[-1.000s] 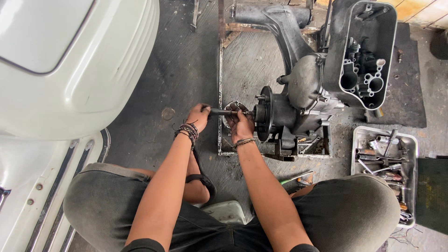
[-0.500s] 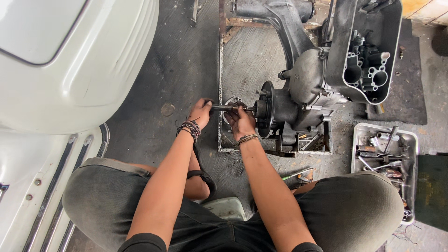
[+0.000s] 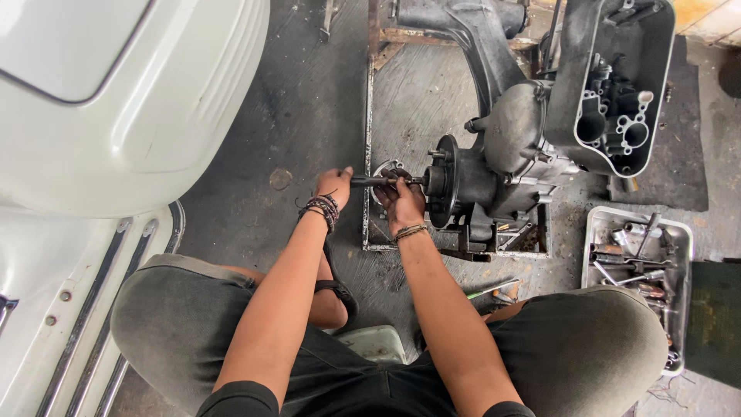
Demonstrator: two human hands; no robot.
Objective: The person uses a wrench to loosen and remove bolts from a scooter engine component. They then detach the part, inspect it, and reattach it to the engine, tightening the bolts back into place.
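Note:
A grey scooter engine point(image 3: 509, 166) rests on a rusty metal frame stand point(image 3: 369, 139) on the floor. A dark rod-shaped tool point(image 3: 370, 181) lies horizontally against the engine's round hub point(image 3: 446, 185). My left hand point(image 3: 333, 187) grips the tool's outer end. My right hand point(image 3: 403, 202) is closed around the tool close to the hub, in front of a small round metal part point(image 3: 386, 167). Both wrists wear bracelets.
A white scooter body point(image 3: 116, 100) fills the left side. A black engine cover point(image 3: 617, 85) stands at the upper right. A metal tray of tools point(image 3: 641, 255) sits at the right by my knee. A screwdriver point(image 3: 494, 289) lies near my leg.
Both hands stay on the tool at the hub; the view has shifted slightly, and the hands have barely moved.

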